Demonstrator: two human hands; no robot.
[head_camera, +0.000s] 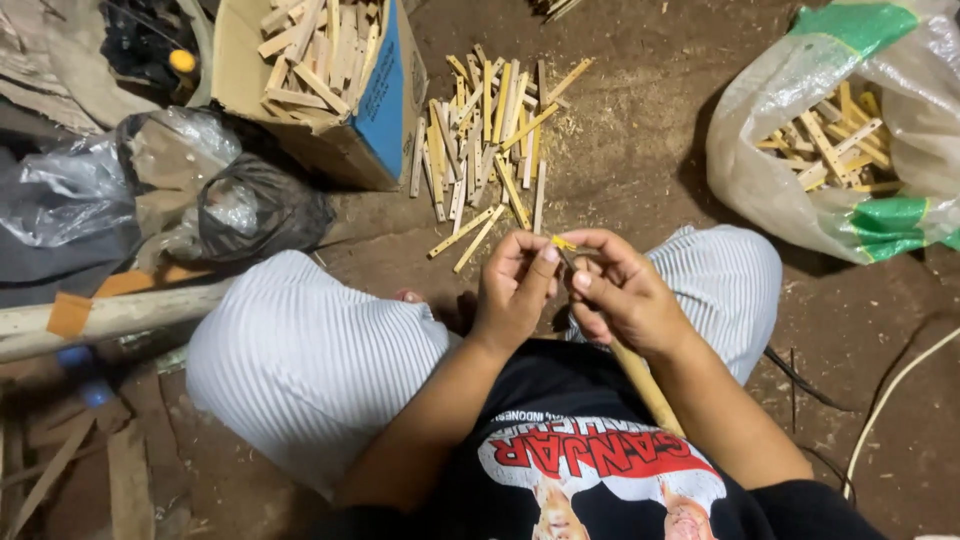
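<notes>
Hands meet at frame centre, above the gap between the knees. Left hand (515, 290) is closed in a pinch on a small yellow stick piece (563, 243), thumb and forefinger at its tip. Right hand (622, 295) is curled shut around a long wooden handle (648, 385), likely a knife or tool; the blade end is hidden between the fingers, so cannot tell its kind. Handle's long axis runs from 11 o'clock at the hands down to 5 o'clock toward the torso, seemingly braced against the body for steadiness. Stick piece is mostly covered; the visible end points about 10 o'clock, full axis unclear. Both hands hold close together, probably so the small piece stays controlled against the tool.

Pile of cut sticks (488, 135) lies on the dirt floor (640, 150) at 12 o'clock, most with long axes roughly 12-to-6, within easy reach. Cardboard box (350, 90) of paler sticks sits at 11 o'clock, tilted open toward the person. Woven sack (790, 130) with more yellow sticks sits at 2 o'clock, mouth open. Black and clear plastic bags (240, 205) bunch at 9 o'clock. Person sits cross-legged in striped trousers (300, 360).
</notes>
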